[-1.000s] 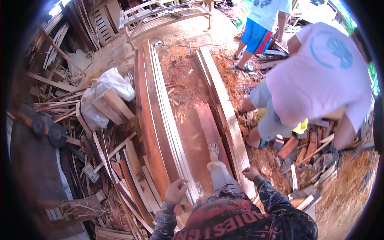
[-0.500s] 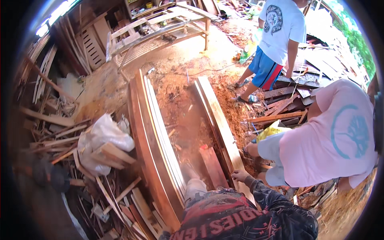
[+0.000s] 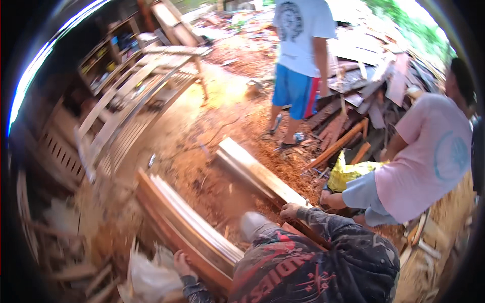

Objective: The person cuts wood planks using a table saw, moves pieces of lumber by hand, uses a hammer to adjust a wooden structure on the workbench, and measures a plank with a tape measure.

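Two rows of long wooden boards lie on the ground in front of me. My right hand (image 3: 289, 210) is on the near part of the right-hand plank (image 3: 262, 174), its fingers curled over the edge. At the outer side of the left board stack (image 3: 174, 230), my left hand (image 3: 182, 263) has its fingers apart and holds nothing. That stack has reddish-brown boards outside and pale strips (image 3: 197, 217) on its inner side. Part of a reddish board shows beside my right hand, mostly hidden by my body.
A slatted wooden bed frame (image 3: 136, 108) stands at the far left. One person in blue shorts (image 3: 293, 86) stands ahead; another in a pink shirt (image 3: 429, 156) bends at right beside a yellow bag (image 3: 351, 171). Scrap wood (image 3: 364, 91) is heaped behind them. A white sack (image 3: 151, 275) lies at lower left.
My view has turned, shifting the bed frame left and lower. My left hand has come into view by the left stack. My right hand stays on the right plank.
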`<state>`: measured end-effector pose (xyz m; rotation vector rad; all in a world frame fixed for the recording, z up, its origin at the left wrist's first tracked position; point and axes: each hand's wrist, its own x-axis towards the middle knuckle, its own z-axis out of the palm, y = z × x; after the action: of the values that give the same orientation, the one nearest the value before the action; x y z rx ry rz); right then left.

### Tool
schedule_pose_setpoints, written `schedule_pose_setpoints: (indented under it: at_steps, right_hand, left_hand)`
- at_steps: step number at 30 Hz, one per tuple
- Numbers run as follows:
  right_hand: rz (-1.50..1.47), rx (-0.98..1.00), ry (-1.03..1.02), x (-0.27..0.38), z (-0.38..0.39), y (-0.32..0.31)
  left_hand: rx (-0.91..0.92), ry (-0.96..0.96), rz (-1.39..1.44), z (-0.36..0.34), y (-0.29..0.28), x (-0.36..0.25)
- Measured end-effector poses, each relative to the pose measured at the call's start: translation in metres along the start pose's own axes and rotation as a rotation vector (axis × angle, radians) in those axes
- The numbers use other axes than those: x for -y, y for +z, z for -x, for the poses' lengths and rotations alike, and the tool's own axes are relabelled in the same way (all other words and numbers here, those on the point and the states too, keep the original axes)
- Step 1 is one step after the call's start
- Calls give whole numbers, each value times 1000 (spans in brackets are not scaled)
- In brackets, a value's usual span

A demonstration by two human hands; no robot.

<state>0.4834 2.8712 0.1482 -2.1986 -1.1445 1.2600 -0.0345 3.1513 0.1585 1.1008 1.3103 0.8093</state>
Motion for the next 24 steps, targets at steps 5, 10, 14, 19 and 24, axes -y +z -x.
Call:
schedule_pose_setpoints:
  at_steps: [5, 10, 14, 19, 24]
  right_hand:
    - [-16, 76, 322, 47, -154, 3]
    - [311, 75, 151, 62, -313, -39]
    - [-38, -53, 175, 173, -440, -88]
    - [-63, -147, 83, 239, -588, -166]
    - [3, -186, 180, 261, -680, -222]
  left_hand:
    - [17, 83, 17, -160, -2, -53]
    - [160, -422, -186, -292, 99, -27]
    - [361, -459, -490, -410, 137, -56]
    - [623, -283, -967, -555, 128, -75]
    - [891, -64, -1356, -710, 109, -80]
